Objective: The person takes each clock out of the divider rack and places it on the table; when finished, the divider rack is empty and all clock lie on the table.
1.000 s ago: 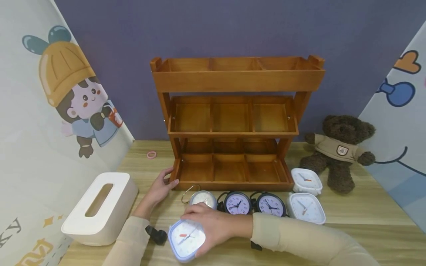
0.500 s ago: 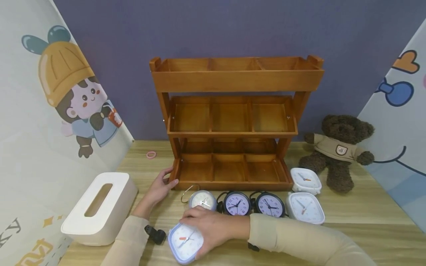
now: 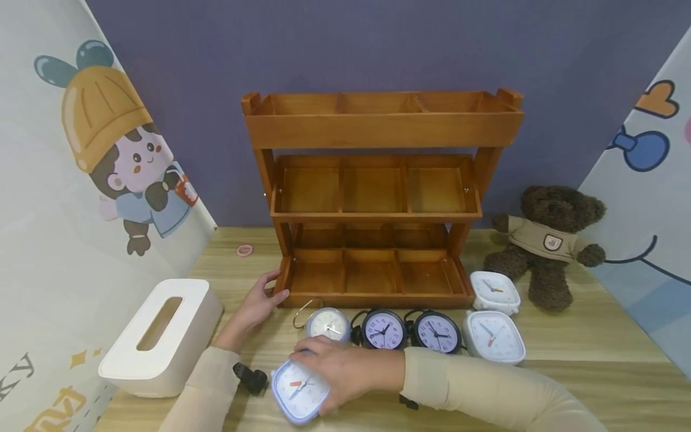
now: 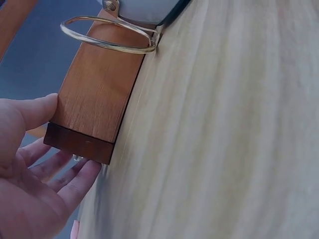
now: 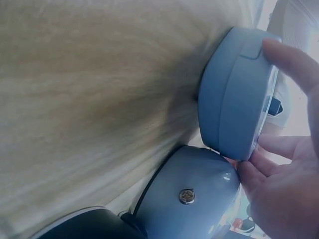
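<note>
My left hand (image 3: 260, 306) grips the lower left corner of a brown wooden three-tier shelf (image 3: 384, 132); in the left wrist view the thumb lies on the front board (image 4: 99, 84) and the fingers reach round its end. My right hand (image 3: 340, 373) holds a square alarm clock (image 3: 300, 393) with a pale blue rim and white face, thumb on the near side, fingers over the far edge. Seen from the right wrist, the blue clock body (image 5: 234, 94) stands close over the tabletop, beside a round grey-blue clock (image 5: 187, 191).
Along the shelf front stand the round clock with a wire handle (image 3: 328, 324) and two black-rimmed clocks (image 3: 384, 330). Two white square clocks (image 3: 493, 336) and a teddy bear (image 3: 550, 240) are at right. A white tissue box (image 3: 162, 336) and a pink ring (image 3: 245, 251) are at left.
The bright glare on the blue clock's face has faded as it tilts slightly in my right hand. My left hand stays on the shelf corner.
</note>
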Demonstrator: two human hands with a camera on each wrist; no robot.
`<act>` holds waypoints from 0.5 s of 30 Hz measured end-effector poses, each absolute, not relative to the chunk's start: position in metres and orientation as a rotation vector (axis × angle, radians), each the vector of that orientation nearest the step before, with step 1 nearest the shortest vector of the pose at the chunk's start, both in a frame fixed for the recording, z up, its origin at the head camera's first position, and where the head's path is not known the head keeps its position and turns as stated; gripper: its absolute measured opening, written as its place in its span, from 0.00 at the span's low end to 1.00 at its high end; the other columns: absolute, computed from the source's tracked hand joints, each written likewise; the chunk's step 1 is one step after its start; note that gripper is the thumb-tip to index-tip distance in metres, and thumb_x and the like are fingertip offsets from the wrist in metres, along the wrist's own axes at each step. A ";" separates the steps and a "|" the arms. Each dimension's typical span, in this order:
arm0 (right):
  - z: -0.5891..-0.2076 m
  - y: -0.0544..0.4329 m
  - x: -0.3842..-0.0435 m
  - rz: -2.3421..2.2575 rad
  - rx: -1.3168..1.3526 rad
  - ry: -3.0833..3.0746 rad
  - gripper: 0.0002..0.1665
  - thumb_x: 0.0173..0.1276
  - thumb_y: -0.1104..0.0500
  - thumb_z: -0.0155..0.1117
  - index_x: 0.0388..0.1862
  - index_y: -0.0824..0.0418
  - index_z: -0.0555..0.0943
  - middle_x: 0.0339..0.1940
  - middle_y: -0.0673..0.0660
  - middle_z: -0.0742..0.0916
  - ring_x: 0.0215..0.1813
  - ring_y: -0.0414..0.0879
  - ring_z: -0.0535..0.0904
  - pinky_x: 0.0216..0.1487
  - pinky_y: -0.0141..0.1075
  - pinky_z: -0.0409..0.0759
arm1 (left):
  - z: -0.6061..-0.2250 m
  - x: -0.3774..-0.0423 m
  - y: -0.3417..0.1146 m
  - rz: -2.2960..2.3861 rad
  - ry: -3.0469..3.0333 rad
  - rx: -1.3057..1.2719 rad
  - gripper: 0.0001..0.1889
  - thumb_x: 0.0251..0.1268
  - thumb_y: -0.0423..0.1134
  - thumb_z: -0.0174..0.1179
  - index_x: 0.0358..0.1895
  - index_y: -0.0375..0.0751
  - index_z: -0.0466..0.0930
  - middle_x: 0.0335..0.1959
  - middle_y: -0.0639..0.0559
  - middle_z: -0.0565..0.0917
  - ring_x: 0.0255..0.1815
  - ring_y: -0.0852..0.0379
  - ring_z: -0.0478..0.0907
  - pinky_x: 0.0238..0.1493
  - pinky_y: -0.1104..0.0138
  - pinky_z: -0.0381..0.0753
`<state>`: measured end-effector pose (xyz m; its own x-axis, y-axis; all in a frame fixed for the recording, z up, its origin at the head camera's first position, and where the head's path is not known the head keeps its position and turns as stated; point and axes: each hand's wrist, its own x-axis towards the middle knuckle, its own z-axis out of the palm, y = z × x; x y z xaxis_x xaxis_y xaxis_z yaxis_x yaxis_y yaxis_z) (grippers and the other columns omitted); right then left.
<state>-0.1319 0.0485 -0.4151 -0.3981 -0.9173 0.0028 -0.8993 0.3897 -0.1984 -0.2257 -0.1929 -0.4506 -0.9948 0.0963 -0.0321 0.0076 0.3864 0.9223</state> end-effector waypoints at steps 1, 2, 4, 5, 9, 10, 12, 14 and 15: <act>-0.415 0.049 -0.132 -0.260 -1.653 2.530 0.57 0.46 0.40 0.80 0.73 0.57 0.65 0.69 0.52 0.67 0.68 0.43 0.63 0.64 0.33 0.65 | -0.450 -0.226 -0.193 1.689 2.552 0.103 0.32 0.69 0.31 0.59 0.72 0.31 0.56 0.72 0.30 0.58 0.64 0.30 0.66 0.57 0.48 0.72; -0.414 0.049 -0.132 -0.267 -1.646 2.533 0.58 0.47 0.40 0.80 0.73 0.57 0.64 0.70 0.52 0.67 0.69 0.43 0.62 0.65 0.33 0.64 | -0.449 -0.227 -0.193 1.682 2.555 0.113 0.32 0.69 0.31 0.59 0.72 0.31 0.56 0.71 0.29 0.58 0.64 0.30 0.66 0.57 0.48 0.73; -0.410 0.051 -0.132 -0.303 -1.614 2.531 0.57 0.48 0.41 0.79 0.74 0.57 0.64 0.71 0.54 0.66 0.70 0.45 0.61 0.66 0.36 0.63 | -0.446 -0.227 -0.193 1.643 2.585 0.142 0.32 0.69 0.31 0.59 0.71 0.29 0.56 0.70 0.28 0.59 0.63 0.30 0.67 0.56 0.48 0.74; -0.406 0.053 -0.133 -0.325 -1.587 2.530 0.56 0.50 0.41 0.78 0.74 0.56 0.63 0.72 0.55 0.65 0.71 0.46 0.60 0.67 0.37 0.63 | -0.444 -0.227 -0.192 1.612 2.613 0.166 0.31 0.69 0.31 0.59 0.71 0.28 0.57 0.69 0.27 0.60 0.63 0.29 0.67 0.56 0.48 0.74; -0.389 0.068 -0.140 -0.435 -1.497 2.549 0.50 0.59 0.43 0.73 0.75 0.56 0.62 0.74 0.55 0.63 0.73 0.49 0.58 0.67 0.41 0.63 | -0.433 -0.226 -0.191 1.368 2.831 0.310 0.30 0.68 0.33 0.60 0.69 0.26 0.60 0.68 0.26 0.61 0.65 0.29 0.64 0.61 0.44 0.68; -0.384 0.074 -0.144 -0.467 -1.478 2.563 0.48 0.61 0.44 0.72 0.75 0.56 0.62 0.74 0.56 0.63 0.73 0.49 0.59 0.67 0.42 0.64 | -0.430 -0.225 -0.190 1.294 2.893 0.354 0.30 0.68 0.34 0.60 0.69 0.25 0.60 0.68 0.26 0.62 0.66 0.30 0.63 0.62 0.44 0.65; -0.376 0.087 -0.150 -0.523 -1.439 2.597 0.46 0.63 0.45 0.70 0.75 0.57 0.62 0.74 0.56 0.63 0.73 0.51 0.59 0.66 0.45 0.66 | -0.421 -0.222 -0.187 1.158 2.996 0.458 0.30 0.69 0.37 0.60 0.68 0.25 0.62 0.69 0.28 0.61 0.67 0.30 0.60 0.65 0.43 0.60; -0.369 0.102 -0.158 -0.573 -1.403 2.642 0.45 0.64 0.47 0.70 0.75 0.59 0.62 0.74 0.58 0.63 0.72 0.52 0.59 0.65 0.47 0.67 | -0.412 -0.219 -0.183 1.037 3.061 0.565 0.30 0.70 0.41 0.59 0.68 0.26 0.64 0.70 0.29 0.61 0.68 0.31 0.60 0.66 0.43 0.58; -0.367 0.109 -0.162 -0.594 -1.384 2.666 0.45 0.64 0.47 0.70 0.75 0.59 0.63 0.74 0.59 0.63 0.72 0.53 0.59 0.65 0.48 0.67 | -0.408 -0.218 -0.180 0.974 3.080 0.622 0.30 0.71 0.43 0.58 0.68 0.26 0.64 0.71 0.30 0.60 0.68 0.32 0.60 0.66 0.43 0.59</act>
